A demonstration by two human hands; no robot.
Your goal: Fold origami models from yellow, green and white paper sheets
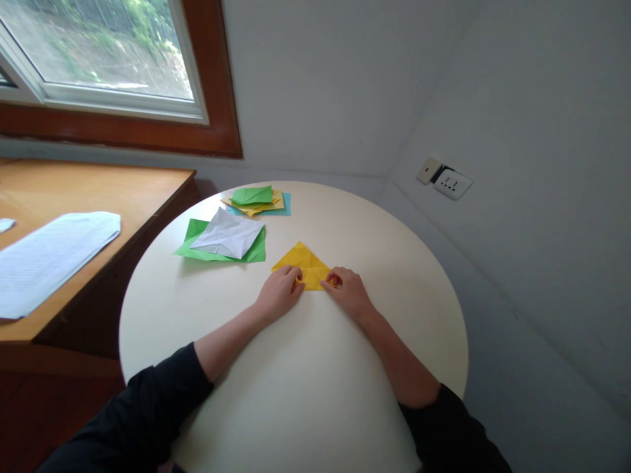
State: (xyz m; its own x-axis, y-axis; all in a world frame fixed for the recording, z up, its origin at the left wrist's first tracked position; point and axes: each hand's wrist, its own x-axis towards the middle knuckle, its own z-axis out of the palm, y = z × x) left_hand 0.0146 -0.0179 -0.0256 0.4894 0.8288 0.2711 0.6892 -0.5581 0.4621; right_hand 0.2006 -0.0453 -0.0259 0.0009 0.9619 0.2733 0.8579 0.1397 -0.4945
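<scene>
A yellow sheet of origami paper (pixel 302 257) lies on the round white table (pixel 296 368), partly folded, with a pointed top and a straight lower edge. My left hand (pixel 284 287) pinches its left side between thumb and fingers. On the opposite side, my right hand (pixel 348 289) grips the paper's right edge in the same way. Both hands rest close to the tabletop, and their fingers cover the paper's lower corners.
Left of the yellow paper, a creased white paper (pixel 229 235) lies on a green sheet (pixel 256 251). Behind it sits a stack of folded coloured papers (pixel 252 196). A wooden desk (pixel 142 187) with white sheets (pixel 64 253) stands at left. Walls with a socket (pixel 452 184) border the table.
</scene>
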